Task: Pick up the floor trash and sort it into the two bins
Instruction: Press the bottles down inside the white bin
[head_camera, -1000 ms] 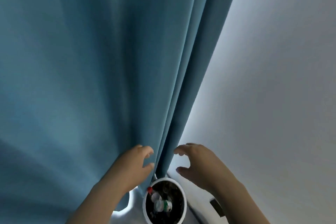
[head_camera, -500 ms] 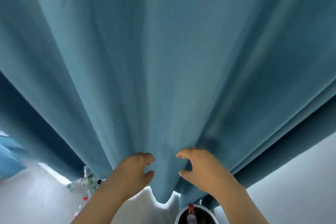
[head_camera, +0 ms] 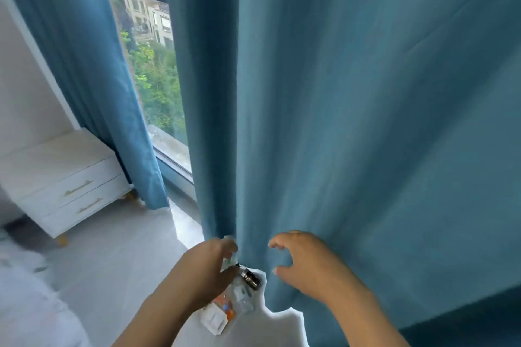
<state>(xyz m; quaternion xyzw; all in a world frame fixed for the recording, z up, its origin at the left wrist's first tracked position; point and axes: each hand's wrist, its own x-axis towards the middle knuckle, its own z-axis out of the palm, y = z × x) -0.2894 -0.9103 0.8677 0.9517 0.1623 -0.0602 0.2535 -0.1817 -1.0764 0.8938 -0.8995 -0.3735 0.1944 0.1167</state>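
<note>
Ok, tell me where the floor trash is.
Head view, bottom centre: the trash pile lies on the floor at the hem of the near blue curtain, partly hidden by the left hand, left of the right hand.

Trash (head_camera: 225, 310) on floor (head_camera: 118, 256) beside curtain (head_camera: 366, 121), dresser (head_camera: 56, 177) far left

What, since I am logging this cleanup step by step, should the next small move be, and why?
Probably bring the left hand down onto the dark-capped bottle and grip it. That bottle lies on the floor at the curtain hem, beside white cartons, just past that hand's fingertips. The right hand hovers open, holding nothing; whether the left holds anything is unclear.
</note>
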